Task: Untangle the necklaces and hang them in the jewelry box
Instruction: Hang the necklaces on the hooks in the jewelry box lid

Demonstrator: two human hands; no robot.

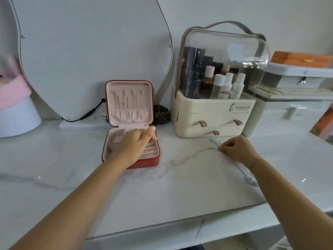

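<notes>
Soft even daylight, slight blur, wide-angle edge distortion

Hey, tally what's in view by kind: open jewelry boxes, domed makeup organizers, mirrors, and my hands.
Jewelry box: 1
Organizer: 1
Mirror: 1
Hands: 2 (left hand; right hand, pinching a chain)
Total: 5

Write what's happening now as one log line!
left hand: hovers over jewelry box | right hand: pinches necklace on table | chains: hanging in lid
</notes>
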